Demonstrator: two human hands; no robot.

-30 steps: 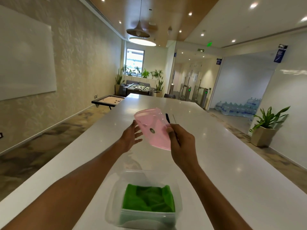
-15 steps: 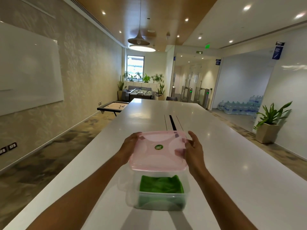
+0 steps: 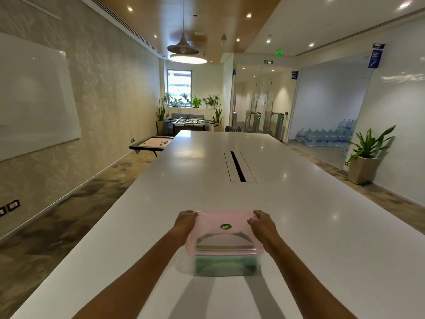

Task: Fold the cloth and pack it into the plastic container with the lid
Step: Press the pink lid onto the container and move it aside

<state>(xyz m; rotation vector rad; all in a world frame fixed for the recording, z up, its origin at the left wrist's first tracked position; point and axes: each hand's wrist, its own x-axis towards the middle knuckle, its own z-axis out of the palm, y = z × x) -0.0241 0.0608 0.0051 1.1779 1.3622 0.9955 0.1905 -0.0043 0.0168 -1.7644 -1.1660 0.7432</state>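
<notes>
Head view: one long table (image 3: 299, 226), with one clear box (image 3: 184, 263) on it near the person's end. One pink lid (image 3: 220, 236) lies on top of the box, and one green cloth (image 3: 224, 264) shows folded inside through the box's near wall. Two hands grip the lid: the left hand (image 3: 185, 226) on its left edge, the right hand (image 3: 261, 225) on its right edge, fingers curled over the far corners. If they press unevenly, I'd expect one corner to stay unseated, or the box to skid on the smooth table.
</notes>
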